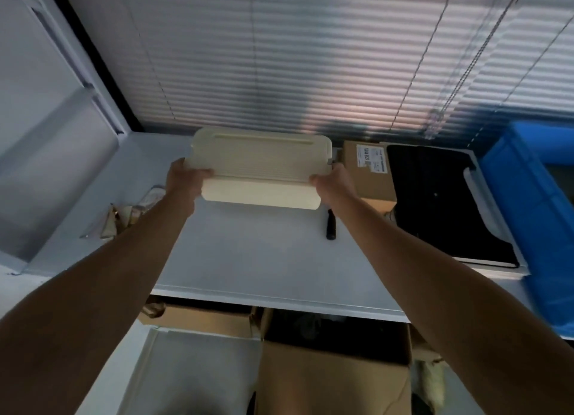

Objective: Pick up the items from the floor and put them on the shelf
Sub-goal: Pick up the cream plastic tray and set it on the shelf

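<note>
Cream plastic tray (261, 166): held between the hands, over the white shelf (248, 259).
Left hand (183, 178), right hand (332, 181): curled round its end edges.
Set-down: best lowered level, clear of the black cylinder (330, 226) below the right hand.

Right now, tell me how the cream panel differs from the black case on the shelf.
The cream panel is pale and ribbed; the black case is dark and smooth. The left hand and right hand grip the panel's ends; the case lies untouched. Both are flat rectangles.
</note>
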The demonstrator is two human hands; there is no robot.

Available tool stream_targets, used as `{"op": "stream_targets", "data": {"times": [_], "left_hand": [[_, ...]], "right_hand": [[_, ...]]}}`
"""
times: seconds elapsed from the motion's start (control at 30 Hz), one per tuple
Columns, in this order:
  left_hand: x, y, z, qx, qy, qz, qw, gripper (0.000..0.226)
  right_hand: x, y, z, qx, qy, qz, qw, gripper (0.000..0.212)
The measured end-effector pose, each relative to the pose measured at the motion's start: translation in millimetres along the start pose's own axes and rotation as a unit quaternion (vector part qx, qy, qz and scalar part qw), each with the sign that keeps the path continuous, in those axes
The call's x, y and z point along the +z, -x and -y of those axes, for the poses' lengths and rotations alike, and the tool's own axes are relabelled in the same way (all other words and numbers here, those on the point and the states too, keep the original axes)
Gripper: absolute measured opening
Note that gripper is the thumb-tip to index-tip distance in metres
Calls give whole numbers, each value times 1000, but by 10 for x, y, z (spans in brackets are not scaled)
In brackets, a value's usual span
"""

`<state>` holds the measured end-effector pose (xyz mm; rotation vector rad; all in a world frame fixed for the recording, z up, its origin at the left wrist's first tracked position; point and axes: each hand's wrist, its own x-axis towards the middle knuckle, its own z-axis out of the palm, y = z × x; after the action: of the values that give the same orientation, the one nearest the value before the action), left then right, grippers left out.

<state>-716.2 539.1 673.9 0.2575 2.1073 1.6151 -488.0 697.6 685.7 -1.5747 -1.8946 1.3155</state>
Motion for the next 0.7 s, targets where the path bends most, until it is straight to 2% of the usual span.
{"op": "stream_targets", "data": {"times": [0.13,0.23,0.3,0.37,0.47,0.57,0.7], "left_hand": [[112,-348,77,22,-49,25,998,49],[218,-526,118,30,-66,28,997,54],[266,-633,150,45,-95,34,994,73],[284,-684,195,82,-157,36,983,91],[348,-745,296,147,-197,52,968,85],[504,-830,260,149,-189,49,969,79],[734,-995,80,132,-173,46,975,80]], "right_hand": [[174,-231,-77,25,12,-7,1000,56],[256,-368,-91,-4,9,-27,1000,58],[251,-410,-69,-42,33,-52,997,63],[222,-408,-99,-85,103,-66,989,68],[199,-410,-193,-148,224,-91,959,52],[200,-620,-171,-162,225,-107,955,40],[202,-952,-3,-150,219,-108,958,40]]}}
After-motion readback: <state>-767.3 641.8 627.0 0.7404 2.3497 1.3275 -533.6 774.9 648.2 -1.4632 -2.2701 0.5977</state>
